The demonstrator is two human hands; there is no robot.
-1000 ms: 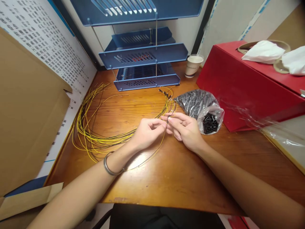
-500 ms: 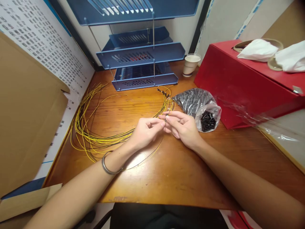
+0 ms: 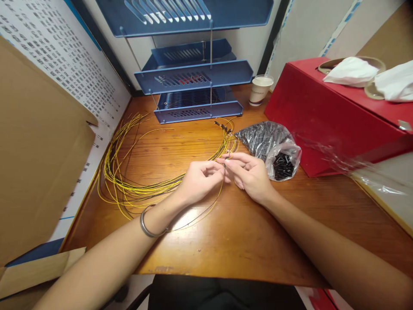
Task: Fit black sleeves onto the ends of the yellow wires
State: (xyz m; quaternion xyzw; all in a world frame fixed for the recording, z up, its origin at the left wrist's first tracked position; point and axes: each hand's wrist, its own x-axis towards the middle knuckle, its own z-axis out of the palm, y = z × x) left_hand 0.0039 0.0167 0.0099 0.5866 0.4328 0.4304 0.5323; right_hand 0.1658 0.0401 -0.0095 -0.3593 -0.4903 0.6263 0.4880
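Observation:
My left hand (image 3: 202, 180) and my right hand (image 3: 248, 172) meet fingertip to fingertip over the table. The left thumb and fingers pinch a thin yellow and black wire (image 3: 217, 200), which hangs down from there and curves back toward my left wrist. Between the right thumb and fingers is a small black sleeve (image 3: 226, 158) at the wire's end; its exact shape is partly hidden by the fingers. A loose coil of yellow and black wires (image 3: 129, 185) lies left of and behind my hands. Several wire ends with black tips (image 3: 225, 128) lie just beyond my fingers.
Right of my hands lies an open clear bag (image 3: 267, 142) of small black pieces. A paper cup (image 3: 260, 90) stands behind it, beside a red box (image 3: 303, 125) with tissues on top. A blue tray rack (image 3: 196, 114) is at the back; cardboard (image 3: 41, 150) rises on the left.
Both hands stay at nearly the same place. The left fingers have shifted slightly along the wire, and more of it shows below them. The whole view has tilted a little.

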